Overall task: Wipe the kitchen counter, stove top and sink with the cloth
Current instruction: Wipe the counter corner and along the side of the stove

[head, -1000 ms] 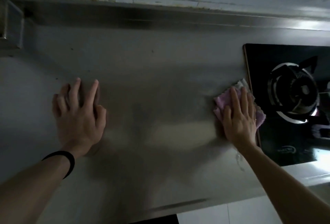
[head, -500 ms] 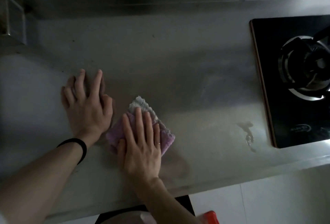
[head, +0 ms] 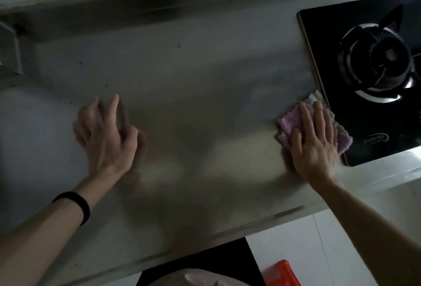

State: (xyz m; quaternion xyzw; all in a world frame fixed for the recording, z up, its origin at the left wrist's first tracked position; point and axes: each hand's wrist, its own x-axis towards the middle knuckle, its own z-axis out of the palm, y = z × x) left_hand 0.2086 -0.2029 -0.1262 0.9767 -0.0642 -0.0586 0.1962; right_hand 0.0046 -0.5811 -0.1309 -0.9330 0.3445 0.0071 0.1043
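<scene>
Cloth (head: 292, 124) lies on the table (head: 205, 76) at the stove's (head: 330, 42) left edge, under the right hand (head: 315, 146), grip spread flat and pressing. It looks soft, light and limp (likely bunches if pinched), so a flat palm suits it best. Left hand (head: 104, 135) rests spread, well left of the stove.

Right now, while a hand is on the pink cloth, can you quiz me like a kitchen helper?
1. True or false: the right hand presses the pink fluffy cloth flat with straight fingers.
2. The cloth's right edge overlaps: A) the black glass stove top, B) a sink, C) a plate.
3. The left hand rests on the grey steel counter. What colour is the wristband on that arm?
Key: 1 true; 2 A; 3 black.
</scene>
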